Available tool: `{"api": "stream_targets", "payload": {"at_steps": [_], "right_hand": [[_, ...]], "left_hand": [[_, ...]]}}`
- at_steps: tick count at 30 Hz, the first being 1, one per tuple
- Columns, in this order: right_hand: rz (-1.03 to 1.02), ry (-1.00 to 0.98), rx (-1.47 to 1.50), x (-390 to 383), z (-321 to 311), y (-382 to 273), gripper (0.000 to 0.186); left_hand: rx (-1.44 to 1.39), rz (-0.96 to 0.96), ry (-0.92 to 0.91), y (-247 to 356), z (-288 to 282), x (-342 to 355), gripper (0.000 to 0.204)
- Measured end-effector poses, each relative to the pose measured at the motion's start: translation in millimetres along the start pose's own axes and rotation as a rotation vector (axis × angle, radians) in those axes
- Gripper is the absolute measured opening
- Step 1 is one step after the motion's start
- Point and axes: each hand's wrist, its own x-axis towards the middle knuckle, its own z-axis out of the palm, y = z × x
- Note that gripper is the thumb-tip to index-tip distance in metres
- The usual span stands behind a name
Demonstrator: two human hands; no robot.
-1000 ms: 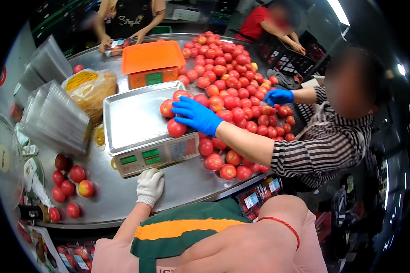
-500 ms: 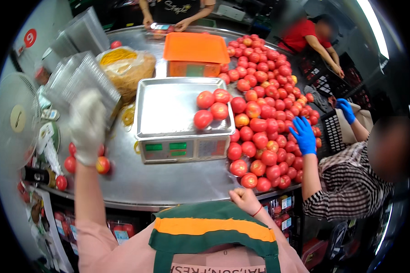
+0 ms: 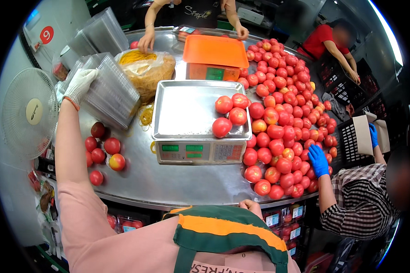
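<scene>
My left hand (image 3: 80,85), in a white knit glove, grips the upper left edge of a stack of clear plastic containers (image 3: 107,93); its fingertips are partly hidden. My bare right hand (image 3: 251,207) is loosely closed by the front edge of the table, with nothing visible in it and part of it behind my apron. In front of me stands a scale (image 3: 200,152) with a metal tray (image 3: 182,107). Several tomatoes (image 3: 222,127) sit together at the right side of that tray.
A large heap of tomatoes (image 3: 284,132) covers the table's right side; a co-worker's blue-gloved hand (image 3: 319,160) touches it. Loose tomatoes (image 3: 112,145) lie at left near a fan (image 3: 32,111). Behind the scale are a bag of yellow rubber bands (image 3: 152,75) and an orange tray (image 3: 214,49).
My left hand has moved up and left onto the container stack. My right hand has dropped slightly. Across the table, a person's hand has reached to the rubber-band bag. The view has shifted left.
</scene>
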Motion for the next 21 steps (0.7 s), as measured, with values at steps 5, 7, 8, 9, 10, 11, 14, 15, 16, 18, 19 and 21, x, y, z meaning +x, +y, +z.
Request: {"api": "stream_targets", "payload": {"at_steps": [5,7,8,9,10,11,14,15,16,18,19,21], "right_hand": [[-0.047,0.000,0.007,9,-2,11,0.021],[-0.178,-0.064,-0.111,14,-10,-18,0.019],[-0.312,-0.146,-0.226,21,-13,-41,0.017],[-0.420,-0.079,-0.241,33,-14,-62,0.015],[-0.523,-0.006,-0.263,47,-15,-83,0.013],[-0.616,0.086,-0.260,65,-15,-101,0.012],[-0.792,0.178,-0.261,106,-9,-138,0.011],[-0.845,0.194,-0.302,109,-3,-146,0.012],[-0.897,0.209,-0.343,109,3,-157,0.014],[-1.164,0.390,-0.424,111,14,-188,0.025],[-1.153,0.396,-0.447,117,18,-200,0.030],[-1.084,0.363,-0.532,135,29,-210,0.039]], "left_hand": [[0.063,0.130,0.081,-22,-6,-3,0.029],[-0.078,0.042,0.029,-30,-3,1,0.026],[-0.084,0.055,0.016,-38,-7,2,0.026],[-0.065,0.110,0.017,-51,-11,5,0.026],[-0.055,0.166,0.014,-64,-13,11,0.025],[-0.066,0.181,0.003,-78,-19,19,0.025],[-0.114,0.078,-0.096,-91,-21,27,0.025],[-0.219,-0.028,-0.076,-80,-15,24,0.024],[-0.323,-0.136,-0.055,-73,-10,23,0.024],[-0.256,-0.097,-0.052,-76,-14,21,0.024],[-0.275,-0.066,-0.023,-75,-16,19,0.024],[-0.322,-0.015,-0.012,-79,-17,18,0.025]]}}
